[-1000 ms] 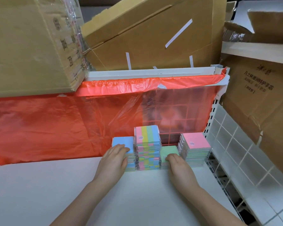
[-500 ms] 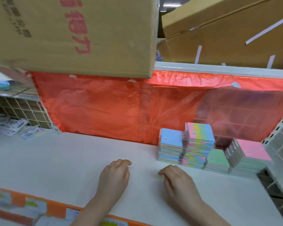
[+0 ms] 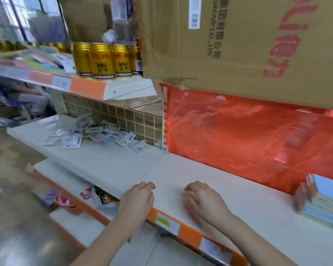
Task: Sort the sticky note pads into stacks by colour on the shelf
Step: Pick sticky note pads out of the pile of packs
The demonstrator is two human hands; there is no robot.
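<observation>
A stack of blue-topped sticky note pads (image 3: 324,202) shows at the far right edge of the white shelf (image 3: 238,191), partly cut off and blurred. The other stacks are out of view. My left hand (image 3: 137,198) hovers at the shelf's front edge, fingers loosely curled, holding nothing. My right hand (image 3: 202,200) hangs over the shelf a little to the right, also loosely curled and holding nothing. Both hands are well left of the blue stack.
Loose packaged pads (image 3: 90,134) lie scattered on the neighbouring shelf to the left. Gold cans (image 3: 102,61) stand on the shelf above them. A large cardboard box (image 3: 248,45) overhangs a red plastic sheet (image 3: 248,137). An orange price strip (image 3: 190,230) lines the front edge.
The view has swung left. Both hands left the sorted stacks and pulled back toward the shelf's front edge, holding nothing. Only the blue stack remains in view.
</observation>
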